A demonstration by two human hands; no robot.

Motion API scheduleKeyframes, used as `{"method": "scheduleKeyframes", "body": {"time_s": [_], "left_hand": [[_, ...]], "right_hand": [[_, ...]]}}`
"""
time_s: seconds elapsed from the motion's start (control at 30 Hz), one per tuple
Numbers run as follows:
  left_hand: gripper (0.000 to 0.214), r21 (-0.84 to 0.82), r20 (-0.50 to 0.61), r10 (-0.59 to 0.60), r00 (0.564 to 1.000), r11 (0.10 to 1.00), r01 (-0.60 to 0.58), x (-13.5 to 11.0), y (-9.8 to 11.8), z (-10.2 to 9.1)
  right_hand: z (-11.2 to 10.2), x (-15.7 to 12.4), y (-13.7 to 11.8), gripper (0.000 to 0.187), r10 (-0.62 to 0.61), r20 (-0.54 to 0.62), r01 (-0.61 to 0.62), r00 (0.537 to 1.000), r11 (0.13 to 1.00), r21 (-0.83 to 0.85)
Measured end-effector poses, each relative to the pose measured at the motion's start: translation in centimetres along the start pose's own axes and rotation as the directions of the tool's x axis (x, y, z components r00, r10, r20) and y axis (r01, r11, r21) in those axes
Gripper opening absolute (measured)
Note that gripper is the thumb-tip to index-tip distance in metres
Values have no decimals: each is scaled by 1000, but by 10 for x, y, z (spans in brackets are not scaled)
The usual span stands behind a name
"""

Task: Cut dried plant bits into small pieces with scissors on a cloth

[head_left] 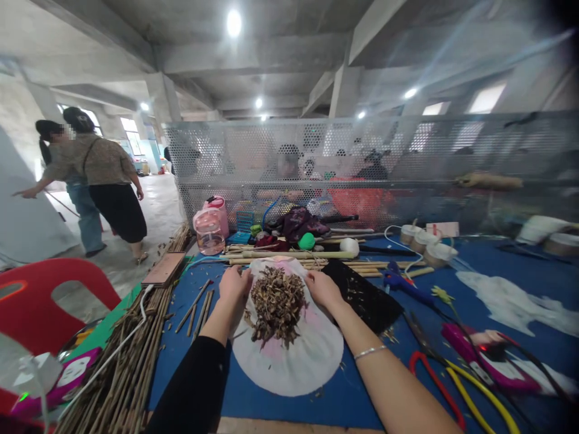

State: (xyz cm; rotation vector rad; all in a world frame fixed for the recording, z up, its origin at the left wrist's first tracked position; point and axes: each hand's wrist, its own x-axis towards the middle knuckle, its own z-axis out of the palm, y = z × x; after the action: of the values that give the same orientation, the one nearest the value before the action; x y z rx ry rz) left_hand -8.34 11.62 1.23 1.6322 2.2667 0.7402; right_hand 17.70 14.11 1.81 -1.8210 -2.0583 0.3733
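A white round cloth [289,377] with pink stains lies on the blue tabletop in front of me. On its upper part rests a heap of dry brown plant bits [278,304]. At the cloth's left edge, my left hand [234,290] is closed, thumb and fingers pinching the fabric beside the heap. My right hand [323,290] pinches the opposite edge, its fingertips partly hidden. A black cloth [362,295] lies just beyond my right hand. Several short sticks [199,310] are beside my left forearm.
Long dry stems [124,349] are piled at left, with a phone [163,268] on top. Scissors [425,340], red-and-yellow-handled pliers [482,392] and a blue glue gun [407,286] lie right. Bamboo rods [294,255] and a perforated metal screen [280,157] stand behind. Two people [108,163] walk at left.
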Motion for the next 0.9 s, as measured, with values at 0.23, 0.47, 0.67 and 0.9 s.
{"method": "scheduleKeyframes", "body": {"time_s": [0.23, 0.47, 0.67, 0.9], "left_hand": [[33, -80, 68, 113, 991, 991, -107, 26, 8, 7], [25, -310, -12, 208, 978, 929, -202, 42, 16, 19], [13, -491, -17, 202, 979, 851, -184, 48, 10, 30], [35, -529, 55, 231, 971, 832, -168, 59, 28, 23]], "right_hand": [[12, 20, 0, 25, 15, -55, -8, 998, 992, 128], [23, 25, 11, 33, 36, -235, 71, 971, 900, 429], [25, 29, 13, 41, 128, -351, 100, 928, 820, 564], [31, 35, 17, 42, 132, -192, 1, 972, 821, 571]]}}
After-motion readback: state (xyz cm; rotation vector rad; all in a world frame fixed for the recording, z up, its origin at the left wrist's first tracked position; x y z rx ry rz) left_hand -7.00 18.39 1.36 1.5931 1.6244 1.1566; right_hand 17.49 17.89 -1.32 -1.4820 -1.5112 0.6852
